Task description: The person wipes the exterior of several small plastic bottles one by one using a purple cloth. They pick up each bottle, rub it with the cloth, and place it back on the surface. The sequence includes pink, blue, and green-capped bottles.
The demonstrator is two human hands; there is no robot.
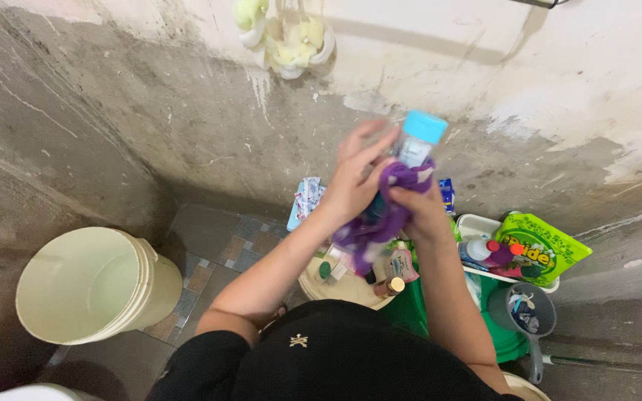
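a cream bucket (91, 286) stands empty on the tiled floor (209, 252) by a stained wall, well left of a green bag (540, 245) and small toiletries. above them, the left hand (354, 178) presses a purple cloth (380, 215) around a clear bottle with a blue cap (419, 137). the right hand (421, 208) is closed around the bottle's base and the cloth.
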